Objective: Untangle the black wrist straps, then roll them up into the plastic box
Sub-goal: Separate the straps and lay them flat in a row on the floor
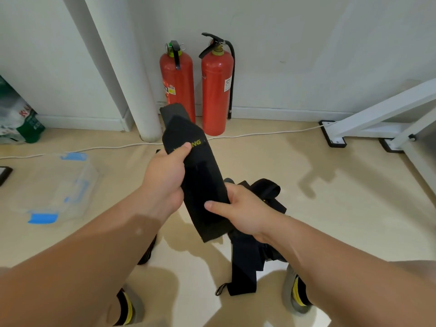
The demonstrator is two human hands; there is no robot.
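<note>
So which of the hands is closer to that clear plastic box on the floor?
Left. The left hand grips the black strap high up, with the plastic box on the floor to its left. The right hand grips the strap lower down, farther from the box.

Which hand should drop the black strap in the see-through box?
Probably the left hand: it grips the black wrist strap, and the plastic box lies on the floor on that side. The right hand, gripping lower down, would have to cross over.
</note>
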